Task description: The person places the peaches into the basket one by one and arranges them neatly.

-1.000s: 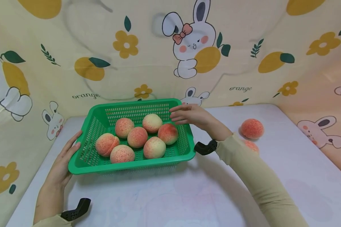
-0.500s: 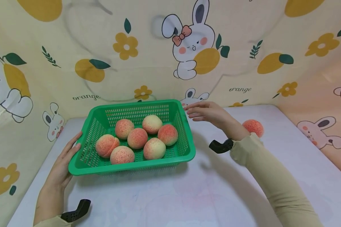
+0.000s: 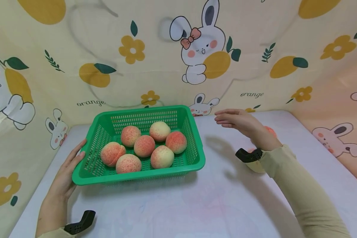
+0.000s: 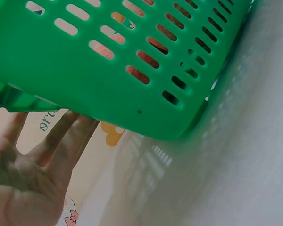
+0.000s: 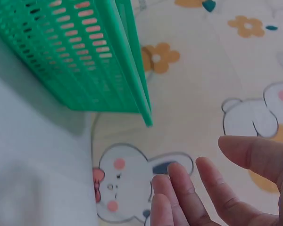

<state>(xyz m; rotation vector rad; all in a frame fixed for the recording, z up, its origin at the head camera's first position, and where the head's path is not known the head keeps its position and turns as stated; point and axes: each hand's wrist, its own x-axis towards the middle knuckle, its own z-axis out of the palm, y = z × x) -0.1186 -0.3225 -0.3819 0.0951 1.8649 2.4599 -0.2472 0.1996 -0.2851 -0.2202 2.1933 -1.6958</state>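
Right hand [image 3: 241,121] has drifted right (fingers loose, empty); left hand [image 3: 66,172] flat, seemingly steadying basket [image 3: 196,158].

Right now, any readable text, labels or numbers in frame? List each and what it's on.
"orange" on the printed backdrop cloth, left of the green basket, at.
"orange" on the same cloth, right of the basket, at.
A cut-off fragment "or" on the cloth in the left wrist view; the rest is hidden by the basket.
No text, label or number shows on the basket, the peaches or the table.
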